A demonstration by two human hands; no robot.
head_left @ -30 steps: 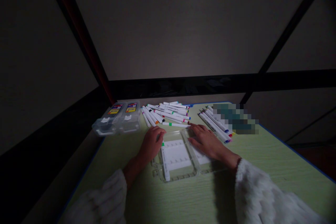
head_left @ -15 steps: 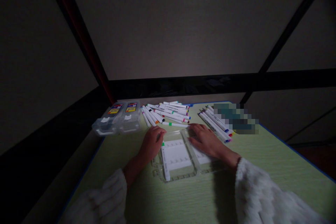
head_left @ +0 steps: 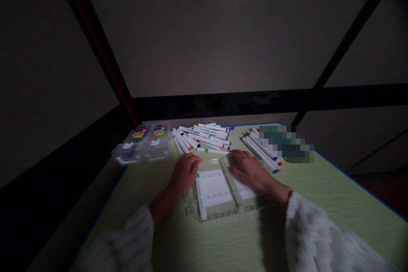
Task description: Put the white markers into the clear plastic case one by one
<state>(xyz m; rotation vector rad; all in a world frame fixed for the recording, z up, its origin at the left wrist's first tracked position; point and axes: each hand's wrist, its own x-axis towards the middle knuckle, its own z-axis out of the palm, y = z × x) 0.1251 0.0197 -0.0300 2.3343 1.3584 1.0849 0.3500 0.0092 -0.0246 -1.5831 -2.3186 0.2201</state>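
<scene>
A clear plastic marker case (head_left: 219, 212) lies unfolded on the table, with white slotted inserts in its halves. One white marker (head_left: 201, 199) with a green band lies along the left side of the left half. My left hand (head_left: 185, 173) is curled over that half's upper left edge, thumb near the marker's top; part of the grip is hidden. My right hand (head_left: 250, 171) lies palm down over the right half, its fingers stretched out. Its fingertips reach the end of another green-banded marker (head_left: 213, 151), which lies crosswise beyond the case.
Loose white markers (head_left: 207, 136) with coloured caps lie in a pile at the back. More markers (head_left: 259, 149) lie side by side on the right, near a blurred-out patch. Two clear cases (head_left: 156, 146) stand at the back left. The green table (head_left: 223, 246) has a blue edge.
</scene>
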